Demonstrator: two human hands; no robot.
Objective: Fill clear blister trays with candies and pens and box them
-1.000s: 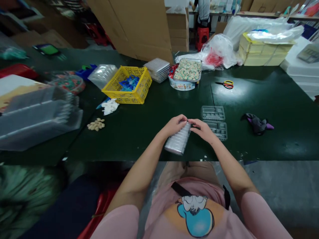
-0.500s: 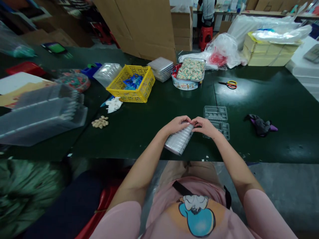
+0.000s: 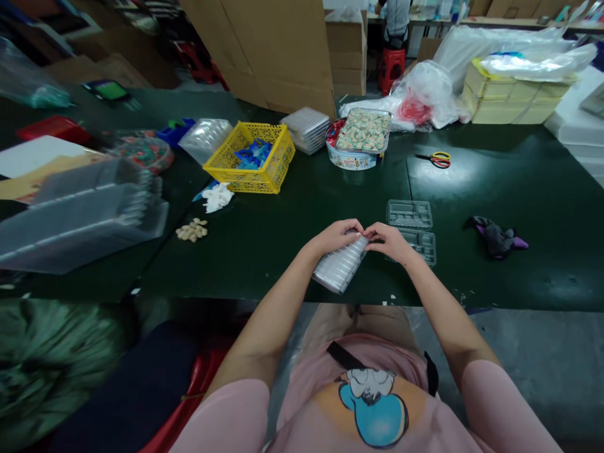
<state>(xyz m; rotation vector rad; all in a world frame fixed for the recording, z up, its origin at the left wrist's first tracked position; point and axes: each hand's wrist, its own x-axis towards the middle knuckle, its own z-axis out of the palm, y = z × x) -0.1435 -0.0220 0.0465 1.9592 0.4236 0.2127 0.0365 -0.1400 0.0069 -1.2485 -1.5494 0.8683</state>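
Observation:
A stack of clear plastic trays lies tilted near the front edge of the dark green table. My left hand curls over the stack's far end and grips it. My right hand meets it there, fingers pinched at the top tray of the same stack. Two single clear trays lie flat just beyond my right hand, one behind the other.
A yellow basket with blue packets, a tin of wrapped sweets, scissors, a dark cloth, a small pile of nuts and white scraps lie on the table. More clear trays are piled at left. A person stands far back.
My fingertips have drawn closer together at the far end of the stack. The stack and both arms have barely moved; the view has shifted slightly.

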